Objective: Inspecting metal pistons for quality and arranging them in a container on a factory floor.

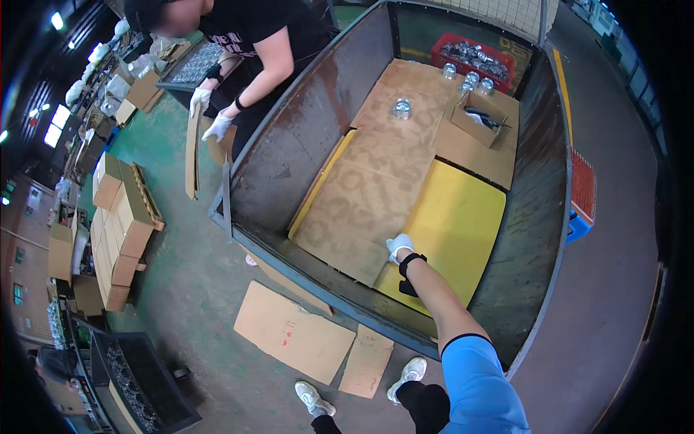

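My right hand (pixel 399 247), in a white glove with a black band at the wrist, reaches down into a large grey metal bin (pixel 278 155). Its fingers are curled on the edge of a brown cardboard sheet (pixel 354 199) marked with dark ring stains. Under that edge and to its right lies a yellow sheet (pixel 459 224). Farther in, a shiny round metal part (pixel 401 108) rests on the cardboard. My left hand is out of the picture.
A co-worker's gloved hands (pixel 210 119) hold folded cardboard (pixel 192 155) outside the bin's left wall. At the bin's far end are a red crate (pixel 437 58) of metal parts and a small open box (pixel 470 124). Flat cardboard (pixel 289 333) lies near my feet.
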The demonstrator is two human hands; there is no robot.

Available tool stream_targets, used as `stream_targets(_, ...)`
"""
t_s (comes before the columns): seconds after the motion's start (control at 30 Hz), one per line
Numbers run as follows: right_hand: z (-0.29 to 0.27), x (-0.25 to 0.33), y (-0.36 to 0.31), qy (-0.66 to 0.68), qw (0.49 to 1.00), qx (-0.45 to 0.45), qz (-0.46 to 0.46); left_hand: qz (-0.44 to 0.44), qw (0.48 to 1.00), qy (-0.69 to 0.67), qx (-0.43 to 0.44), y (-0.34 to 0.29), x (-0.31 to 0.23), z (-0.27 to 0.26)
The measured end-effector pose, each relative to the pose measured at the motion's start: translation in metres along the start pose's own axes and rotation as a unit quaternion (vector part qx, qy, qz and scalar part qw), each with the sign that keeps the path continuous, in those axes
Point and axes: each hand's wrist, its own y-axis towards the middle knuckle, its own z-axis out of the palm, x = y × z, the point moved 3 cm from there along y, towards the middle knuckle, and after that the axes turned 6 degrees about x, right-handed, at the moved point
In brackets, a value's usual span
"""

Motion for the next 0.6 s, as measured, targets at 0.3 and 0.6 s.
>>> stream_targets(0.3, 0.013, -0.005, 0.009, -0.03, 0.999, 0.031, -0.025, -0.07, 0.982, -0.178, -0.009, 0.029, 0.0, 0.019)
stream_targets(0.6, 0.006, 0.0, 0.006, -0.22, 0.968, 0.075, -0.094, -0.145, 0.92, -0.365, -0.008, 0.024, 0.005, 0.034)
